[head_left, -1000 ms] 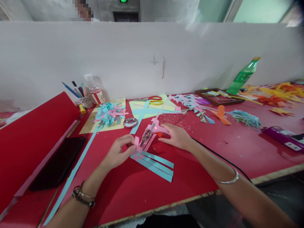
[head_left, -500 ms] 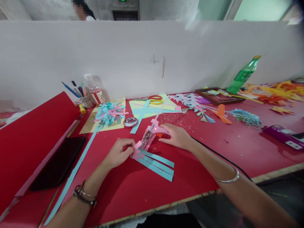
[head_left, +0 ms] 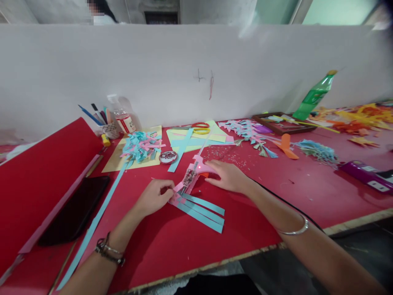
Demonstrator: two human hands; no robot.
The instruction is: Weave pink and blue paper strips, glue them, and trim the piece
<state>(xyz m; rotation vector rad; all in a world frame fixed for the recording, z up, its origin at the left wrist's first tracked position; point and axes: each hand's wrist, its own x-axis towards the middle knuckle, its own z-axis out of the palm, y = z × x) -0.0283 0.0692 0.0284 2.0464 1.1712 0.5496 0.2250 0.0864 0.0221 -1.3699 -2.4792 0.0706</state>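
From the head camera, the paper work looks partway done. Blue paper strips [head_left: 205, 212] and pink ones cross in a small checked patch [head_left: 176, 199], just beside the left grip [head_left: 156, 197]. That much seems to be woven. The blue strips' long ends lie loose on the red tabletop [head_left: 190, 256], to the right of the left grip, so that part looks undone. A pink paper strip [head_left: 178, 187] sticks up from the patch, and its top side does not look stuck down. I can't tell if any glue is on it.

The left grip is pinched, thumb and finger together, on the end of that pink strip. Its arm comes up from the bottom left, with the knuckles up and the wrist a little bent. Dark bracelets [head_left: 109, 250] go around that wrist.

The right grip [head_left: 226, 176] is wrapped around the handle of a pink glue gun [head_left: 189, 176]. The gun's nose tips down and left, right by the patch, between both grips. The right arm reaches in long from the bottom right, wearing a silver bangle [head_left: 299, 230]. The elbows don't show.
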